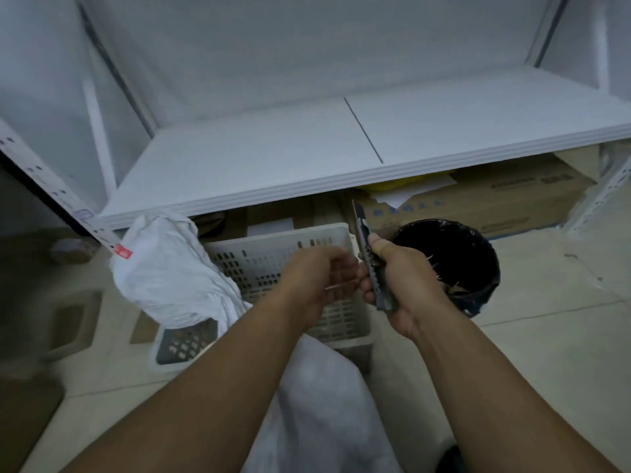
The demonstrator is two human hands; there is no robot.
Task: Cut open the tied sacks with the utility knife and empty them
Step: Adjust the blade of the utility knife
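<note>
My right hand grips the utility knife, blade end pointing up and away over the white slotted basket. My left hand is curled just left of the knife, pinching a thin pale strip, probably a cut tie, between its fingers. A white sack lies slumped over the basket's left edge. Another white sack sits low between my forearms, its top hidden behind my arms.
A black lined bin stands right of the basket. A white shelf board runs above, with cardboard boxes beneath it. A grey slotted crate and a perforated shelf upright are at the left. The floor is pale tile.
</note>
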